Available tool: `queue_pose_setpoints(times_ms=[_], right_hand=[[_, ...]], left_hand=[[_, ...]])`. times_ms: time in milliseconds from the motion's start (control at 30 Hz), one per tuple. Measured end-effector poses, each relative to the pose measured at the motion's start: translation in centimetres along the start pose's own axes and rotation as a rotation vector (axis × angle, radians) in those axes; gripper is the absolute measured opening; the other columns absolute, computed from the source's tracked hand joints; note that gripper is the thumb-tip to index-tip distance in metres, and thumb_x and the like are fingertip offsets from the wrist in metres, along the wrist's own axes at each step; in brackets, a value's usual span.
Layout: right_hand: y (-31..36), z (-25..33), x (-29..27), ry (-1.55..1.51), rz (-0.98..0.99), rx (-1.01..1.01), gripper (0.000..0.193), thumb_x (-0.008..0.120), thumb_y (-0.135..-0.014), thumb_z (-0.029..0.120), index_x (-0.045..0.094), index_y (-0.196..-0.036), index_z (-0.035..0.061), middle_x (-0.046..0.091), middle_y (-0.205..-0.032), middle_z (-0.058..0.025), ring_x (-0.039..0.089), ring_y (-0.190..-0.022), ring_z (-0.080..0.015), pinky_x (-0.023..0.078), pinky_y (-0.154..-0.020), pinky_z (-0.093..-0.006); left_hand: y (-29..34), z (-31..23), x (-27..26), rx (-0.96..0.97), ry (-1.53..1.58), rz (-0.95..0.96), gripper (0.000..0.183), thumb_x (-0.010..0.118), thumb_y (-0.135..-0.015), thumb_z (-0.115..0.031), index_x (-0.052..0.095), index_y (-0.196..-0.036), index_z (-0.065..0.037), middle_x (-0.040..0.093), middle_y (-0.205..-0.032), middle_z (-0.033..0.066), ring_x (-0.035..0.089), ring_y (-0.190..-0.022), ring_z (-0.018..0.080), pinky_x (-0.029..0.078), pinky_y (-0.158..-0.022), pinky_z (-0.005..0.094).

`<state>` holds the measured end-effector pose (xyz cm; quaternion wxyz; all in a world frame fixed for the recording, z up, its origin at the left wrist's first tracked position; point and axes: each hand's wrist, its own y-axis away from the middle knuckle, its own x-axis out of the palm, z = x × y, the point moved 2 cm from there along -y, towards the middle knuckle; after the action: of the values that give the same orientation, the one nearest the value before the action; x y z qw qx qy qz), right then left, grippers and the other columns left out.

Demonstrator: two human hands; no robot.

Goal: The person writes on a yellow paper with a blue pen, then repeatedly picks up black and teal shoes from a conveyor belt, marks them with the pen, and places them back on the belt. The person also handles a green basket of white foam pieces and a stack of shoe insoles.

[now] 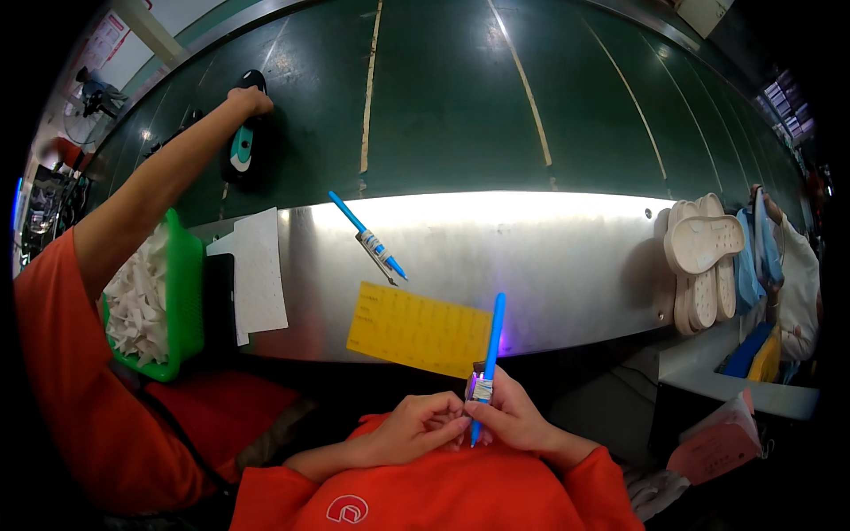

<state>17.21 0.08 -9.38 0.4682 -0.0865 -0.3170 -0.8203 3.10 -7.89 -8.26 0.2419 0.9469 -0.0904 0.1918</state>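
In front of my body, my right hand (512,414) is closed around a blue pen (497,332). The pen stands nearly upright, wrapped partway down with a pale band, and a small dark piece with a purple glow sits against it. My left hand (420,431) is beside it, fingers curled in near the pen's lower part; whatever lies between them is hidden. Just beyond my hands, a yellow printed card (416,327) rests on the metal ledge. A second blue pen (367,234), also banded to a thin metal piece, lies farther off on that ledge.
A co-worker's arm (164,168) reaches from the left to a black and teal shoe (242,146) on the green conveyor (443,106). A green basket (184,292) of white scraps and white paper (258,274) are at left. Beige clogs (699,248) are stacked at right, near another person (797,274).
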Motion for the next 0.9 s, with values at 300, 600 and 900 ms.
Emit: queue_pose_setpoints(times_ms=[300, 600, 900], right_hand=[[0.3, 1.4, -0.2, 0.022, 0.076, 0.086, 0.033, 0.047, -0.088, 0.003, 0.029, -0.115, 0.0002, 0.051, -0.074, -0.0056, 0.051, -0.05, -0.008, 0.043, -0.043, -0.0203], [0.1, 1.2, -0.6, -0.05, 0.121, 0.124, 0.028, 0.049, -0.087, 0.004, 0.031, -0.109, 0.0014, 0.051, -0.074, -0.0062, 0.052, -0.05, -0.0084, 0.043, -0.043, -0.0204], [0.1, 1.1, -0.3, -0.002, 0.04, 0.006, 0.029, 0.05, -0.089, 0.01, 0.033, -0.111, 0.0029, 0.054, -0.072, -0.005, 0.053, -0.055, -0.0083, 0.043, -0.049, -0.0199]], left_hand=[[-0.1, 1.6, 0.3, 0.045, 0.179, 0.083, 0.008, 0.045, -0.091, -0.006, 0.045, -0.084, -0.002, 0.057, -0.075, 0.0053, 0.059, -0.068, 0.0095, 0.047, -0.061, 0.0207], [-0.4, 1.9, 0.3, 0.02, 0.277, 0.125, 0.011, 0.045, -0.092, -0.01, 0.044, -0.085, -0.002, 0.053, -0.077, 0.0046, 0.056, -0.068, 0.0088, 0.046, -0.062, 0.022], [-0.5, 1.1, -0.6, 0.125, 0.024, 0.013, 0.011, 0.051, -0.089, -0.009, 0.053, -0.087, 0.001, 0.059, -0.075, 0.0048, 0.058, -0.065, 0.0075, 0.047, -0.059, 0.0197]])
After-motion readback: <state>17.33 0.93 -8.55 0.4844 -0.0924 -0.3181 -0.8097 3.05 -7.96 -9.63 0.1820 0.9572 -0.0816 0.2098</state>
